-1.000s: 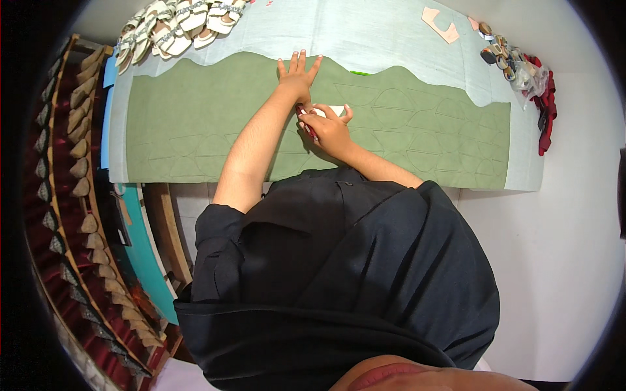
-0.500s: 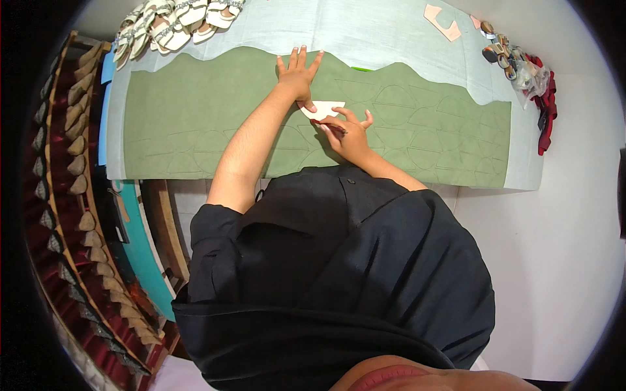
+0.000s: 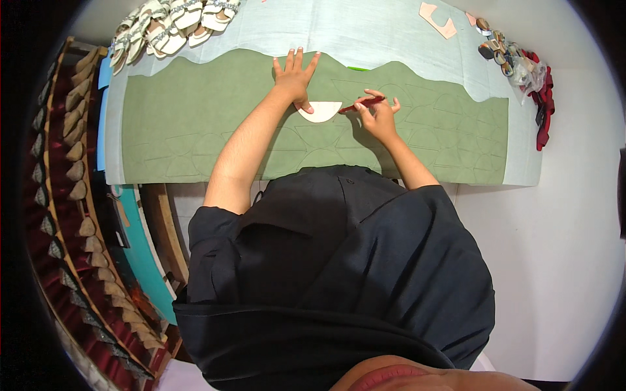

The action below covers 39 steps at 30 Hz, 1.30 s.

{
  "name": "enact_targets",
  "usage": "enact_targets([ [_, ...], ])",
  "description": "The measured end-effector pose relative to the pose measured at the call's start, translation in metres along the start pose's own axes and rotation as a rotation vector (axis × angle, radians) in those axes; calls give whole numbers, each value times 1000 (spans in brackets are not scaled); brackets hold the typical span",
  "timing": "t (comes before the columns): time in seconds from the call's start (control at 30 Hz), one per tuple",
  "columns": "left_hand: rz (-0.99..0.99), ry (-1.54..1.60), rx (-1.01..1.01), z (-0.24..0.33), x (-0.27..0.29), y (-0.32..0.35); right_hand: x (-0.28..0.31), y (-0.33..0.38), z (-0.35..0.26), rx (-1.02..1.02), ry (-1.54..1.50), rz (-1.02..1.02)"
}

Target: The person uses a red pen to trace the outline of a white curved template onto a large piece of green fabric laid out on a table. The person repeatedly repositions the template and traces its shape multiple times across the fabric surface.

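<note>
A white half-round pattern piece [image 3: 323,112] lies on a wide sheet of green material [image 3: 215,111], its straight edge toward the far side. My left hand [image 3: 295,79] is spread flat on the sheet, thumb resting on the piece's left corner. In my right hand [image 3: 379,118] is a dark red pen [image 3: 366,103], pinched between thumb and fingers. The pen's tip points left, at the right end of the curved edge. Thin traced outlines of curved shapes cover the middle and right of the sheet.
Several white sandals [image 3: 173,26] stand at the far left of the pale-covered table [image 3: 365,32]. A pink cutout [image 3: 438,21] and small round-ended items [image 3: 495,49] lie far right, near red cloth [image 3: 546,111]. A rack of shoes [image 3: 85,189] stands at left.
My right hand has moved right with the pen, from the lower curved edge to the right corner, uncovering the piece. My left hand stays in place.
</note>
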<state>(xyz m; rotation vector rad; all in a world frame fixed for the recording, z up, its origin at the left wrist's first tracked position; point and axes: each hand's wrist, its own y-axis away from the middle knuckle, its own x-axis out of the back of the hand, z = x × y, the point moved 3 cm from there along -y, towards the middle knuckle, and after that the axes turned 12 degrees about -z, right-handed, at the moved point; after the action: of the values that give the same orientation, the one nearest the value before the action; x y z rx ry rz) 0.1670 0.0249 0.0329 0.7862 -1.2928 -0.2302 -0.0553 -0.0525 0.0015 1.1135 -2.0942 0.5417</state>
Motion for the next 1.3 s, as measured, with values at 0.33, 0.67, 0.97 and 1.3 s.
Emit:
enact_targets([
  [0.33, 105, 110, -31, -4, -9, -2, 9, -28, 12, -44, 0, 10],
  [0.67, 352, 241, -235, -8, -50, 25, 6, -28, 18, -101, -39, 73],
  [0.97, 422, 231, -239, 0, -70, 28, 25, -14, 18, -191, -17, 319],
  [1.3, 594, 305, -229, -15, -44, 36, -1, -3, 23, -181, 251, 93],
])
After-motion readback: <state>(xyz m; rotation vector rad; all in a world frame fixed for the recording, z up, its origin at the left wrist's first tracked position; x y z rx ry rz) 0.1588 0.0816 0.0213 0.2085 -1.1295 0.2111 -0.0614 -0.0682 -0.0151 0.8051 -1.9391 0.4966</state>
